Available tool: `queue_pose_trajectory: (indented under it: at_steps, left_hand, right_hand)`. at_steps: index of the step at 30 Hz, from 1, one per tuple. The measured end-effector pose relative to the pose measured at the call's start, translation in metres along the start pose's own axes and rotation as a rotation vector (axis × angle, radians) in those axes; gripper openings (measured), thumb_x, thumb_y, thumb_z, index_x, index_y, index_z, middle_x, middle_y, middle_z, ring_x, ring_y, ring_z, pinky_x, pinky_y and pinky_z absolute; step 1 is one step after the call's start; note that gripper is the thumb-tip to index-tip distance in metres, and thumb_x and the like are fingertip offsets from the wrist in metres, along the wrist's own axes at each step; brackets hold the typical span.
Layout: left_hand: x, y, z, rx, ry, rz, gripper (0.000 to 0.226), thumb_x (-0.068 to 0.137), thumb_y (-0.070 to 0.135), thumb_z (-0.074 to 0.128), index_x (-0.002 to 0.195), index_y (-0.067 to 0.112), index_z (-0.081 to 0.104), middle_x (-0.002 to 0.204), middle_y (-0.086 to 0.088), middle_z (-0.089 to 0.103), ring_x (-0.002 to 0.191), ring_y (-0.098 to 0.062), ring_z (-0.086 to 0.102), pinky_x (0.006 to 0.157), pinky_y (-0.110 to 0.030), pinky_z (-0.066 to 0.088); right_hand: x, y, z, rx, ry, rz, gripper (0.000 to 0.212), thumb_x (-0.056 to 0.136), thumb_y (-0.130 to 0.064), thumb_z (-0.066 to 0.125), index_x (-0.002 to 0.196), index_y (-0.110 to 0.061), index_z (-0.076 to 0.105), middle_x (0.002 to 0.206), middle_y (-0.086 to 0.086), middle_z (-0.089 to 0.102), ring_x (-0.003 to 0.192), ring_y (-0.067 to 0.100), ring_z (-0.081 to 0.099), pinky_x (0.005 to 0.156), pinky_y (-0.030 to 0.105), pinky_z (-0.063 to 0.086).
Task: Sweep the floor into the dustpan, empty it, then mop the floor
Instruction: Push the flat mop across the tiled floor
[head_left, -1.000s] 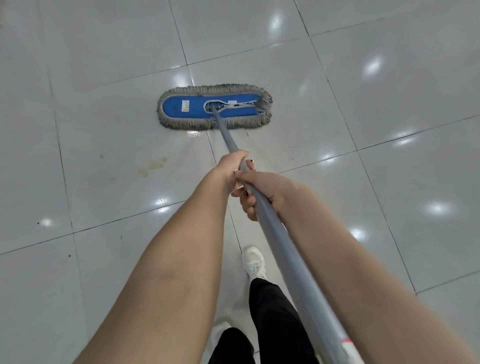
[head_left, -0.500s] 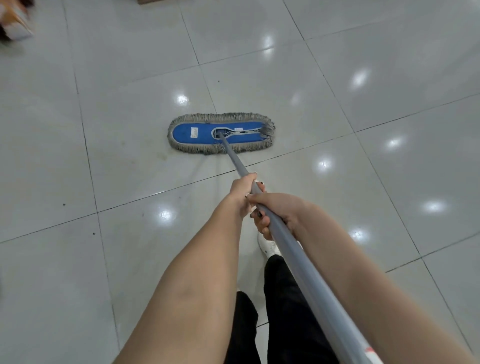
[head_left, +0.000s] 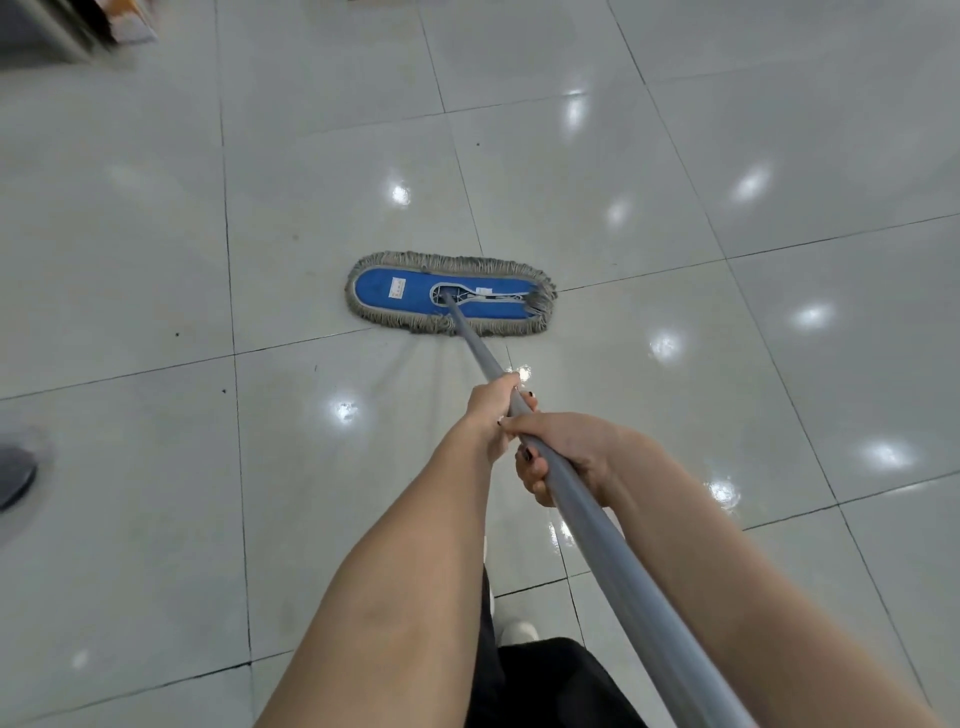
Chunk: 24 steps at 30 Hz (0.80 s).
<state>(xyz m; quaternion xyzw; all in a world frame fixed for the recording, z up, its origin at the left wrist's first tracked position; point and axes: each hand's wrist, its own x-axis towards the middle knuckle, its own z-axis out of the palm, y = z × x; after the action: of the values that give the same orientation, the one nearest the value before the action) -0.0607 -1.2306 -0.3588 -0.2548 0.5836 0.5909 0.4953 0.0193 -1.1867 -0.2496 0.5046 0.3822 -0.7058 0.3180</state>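
A flat mop head (head_left: 405, 293), blue on top with a grey fringe, lies flat on the glossy pale tiled floor (head_left: 675, 171) ahead of me. Its grey handle (head_left: 613, 566) slopes back from the head to the lower right edge of the view. My left hand (head_left: 491, 402) grips the handle further down toward the head. My right hand (head_left: 563, 452) grips it just behind, fingers curled under the pole. Faint wet streaks show on the tile between the mop head and my hands.
Blurred furniture and a box (head_left: 78, 26) stand at the top left corner. A dark shoe (head_left: 15, 475) of another person shows at the left edge. My black trousers (head_left: 545, 686) and a white shoe (head_left: 517, 631) are below the arms. Small dark specks dot the tiles on the left.
The mop has slid forward across a tile joint while I stepped after it. The stained tile seen a second ago has left the view. Both hands kept their grip on the handle.
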Motion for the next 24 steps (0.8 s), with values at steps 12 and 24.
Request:
queue_pose_trajectory:
  at_steps: [12,24]
  left_hand:
    - [-0.084,-0.144,-0.039,-0.039,0.083,0.035,0.021,0.095,0.019,0.049,0.078,0.007,0.049,0.056,-0.004,0.052,0.035,-0.009,0.050,0.035,-0.015,0.041]
    - [-0.151,-0.236,-0.109,-0.120,0.068,0.021,0.020,0.096,0.019,0.049,0.080,0.006,0.048,0.059,-0.005,0.051,0.037,-0.010,0.052,0.038,-0.017,0.043]
  right_hand:
    - [-0.036,0.157,-0.002,-0.156,-0.005,0.006,0.044,0.093,-0.028,0.057,0.054,-0.011,0.042,0.038,-0.001,0.045,0.026,0.008,0.043,0.033,0.013,0.038]
    - [-0.063,0.276,0.046,-0.196,0.012,0.036,0.039,0.092,-0.028,0.059,0.060,-0.010,0.045,0.043,0.001,0.045,0.027,0.009,0.043,0.033,0.014,0.039]
